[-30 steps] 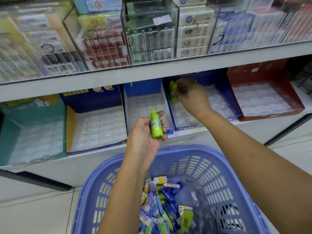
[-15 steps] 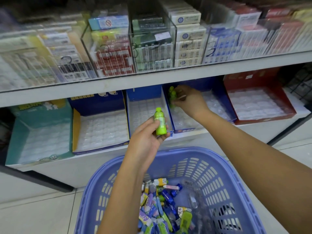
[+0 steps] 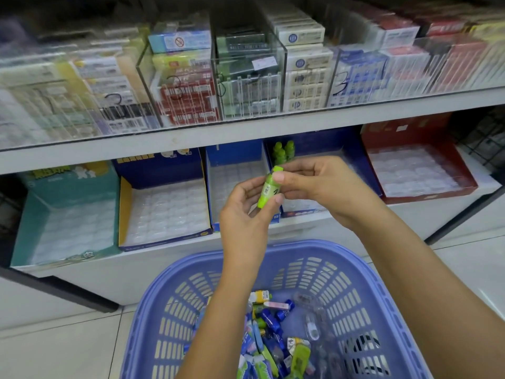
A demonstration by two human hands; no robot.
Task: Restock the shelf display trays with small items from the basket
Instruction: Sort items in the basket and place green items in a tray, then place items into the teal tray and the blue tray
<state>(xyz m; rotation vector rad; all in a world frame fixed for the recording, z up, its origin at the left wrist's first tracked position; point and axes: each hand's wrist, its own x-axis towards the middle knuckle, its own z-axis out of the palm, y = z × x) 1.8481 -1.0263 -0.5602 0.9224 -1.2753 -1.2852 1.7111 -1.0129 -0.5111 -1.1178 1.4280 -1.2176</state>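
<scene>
Bottle (image 3: 269, 190) sits between both hands, above basket (image 3: 300, 246). My left hand (image 3: 246, 214) grips its lower body and my right hand (image 3: 325, 184) pinches the cap end. Long axis near upright, cap tipped toward blue tray (image 3: 328, 140) behind; right hand nearer.

Display trays (image 3: 164, 214): five. Basket (image 3: 314, 248): one. Held bottle (image 3: 269, 191): one. Shelved green bottles (image 3: 284, 153): at least two.
</scene>
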